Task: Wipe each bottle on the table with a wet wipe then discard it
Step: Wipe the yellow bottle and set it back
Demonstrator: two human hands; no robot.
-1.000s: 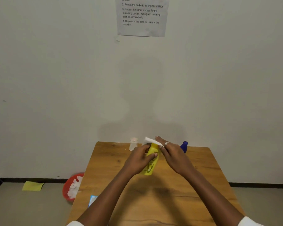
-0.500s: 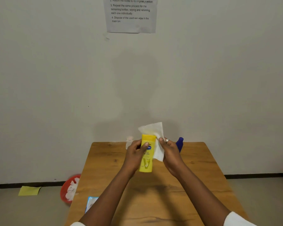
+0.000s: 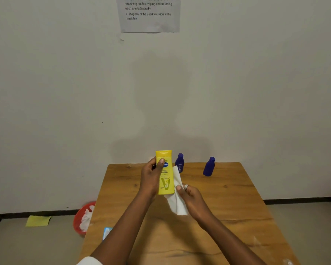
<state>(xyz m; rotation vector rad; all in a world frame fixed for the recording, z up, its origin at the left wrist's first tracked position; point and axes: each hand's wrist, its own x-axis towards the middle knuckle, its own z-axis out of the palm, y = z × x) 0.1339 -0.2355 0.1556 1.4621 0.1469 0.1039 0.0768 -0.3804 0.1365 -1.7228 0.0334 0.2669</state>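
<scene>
My left hand [image 3: 150, 178] grips a yellow lotion bottle [image 3: 165, 173] upright above the wooden table [image 3: 227, 203], thumb across its label. My right hand [image 3: 194, 197] pinches a white wet wipe [image 3: 177, 199] against the bottle's lower right side; the wipe hangs down below the bottle. Two dark blue bottles stand at the table's far edge: one [image 3: 179, 163] just behind the yellow bottle, the other [image 3: 209, 166] further right. A small clear bottle seen earlier is hidden behind my left hand.
A red bin [image 3: 82, 219] with crumpled white wipes sits on the floor left of the table. A light blue wipe packet [image 3: 107, 232] lies at the table's left edge. A yellow paper [image 3: 38, 220] lies on the floor. An instruction sheet [image 3: 149, 14] hangs on the wall.
The yellow bottle went from tilted to upright. My right hand slid the wipe from the cap down the bottle's right side to its base. Both blue bottles came into view.
</scene>
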